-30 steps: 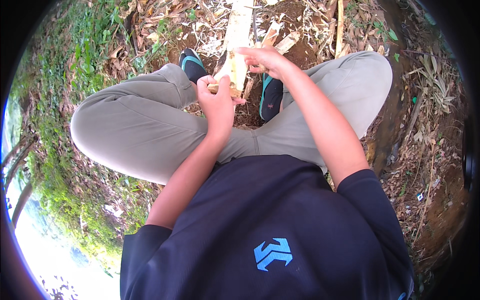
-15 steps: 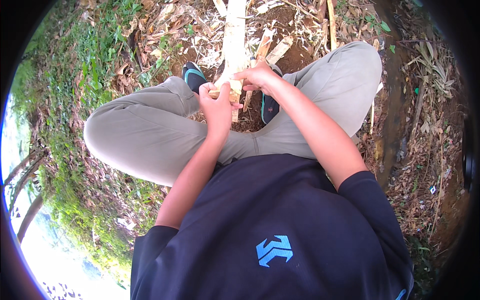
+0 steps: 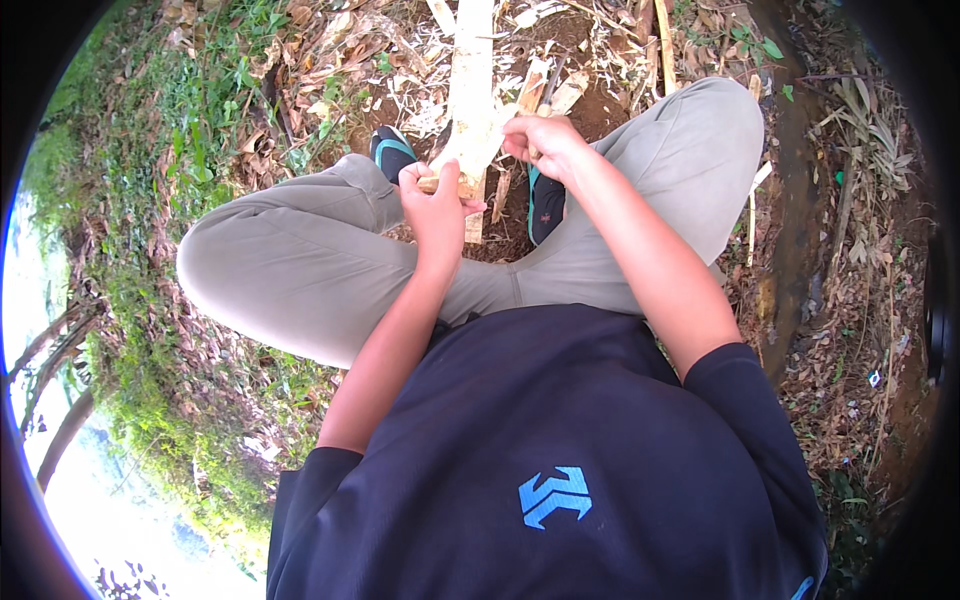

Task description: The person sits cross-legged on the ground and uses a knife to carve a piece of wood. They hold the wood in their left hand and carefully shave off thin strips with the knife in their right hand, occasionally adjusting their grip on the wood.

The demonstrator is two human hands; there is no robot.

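My left hand [image 3: 435,205] is closed on a pale piece of wood [image 3: 462,180], thumb on top and fingers below. The wood lies over a long, light plank [image 3: 472,70] that runs away from me between my feet. My right hand [image 3: 545,145] is wrapped round a knife [image 3: 547,98], a little to the right of the wood and apart from it. Its narrow dark blade points away from me, and most of the handle is hidden in my fist.
A dark sandal [image 3: 392,150] with a teal edge shows on my left foot and another [image 3: 546,210] on the right. Wood offcuts [image 3: 568,92] and shavings litter the brown soil ahead. Green plants [image 3: 190,150] grow at left; a dark, narrow channel [image 3: 795,230] runs along the right.
My right hand has moved to the right and slightly outward with the knife, away from the wood and my left hand. My left hand keeps its grip nearly in place.
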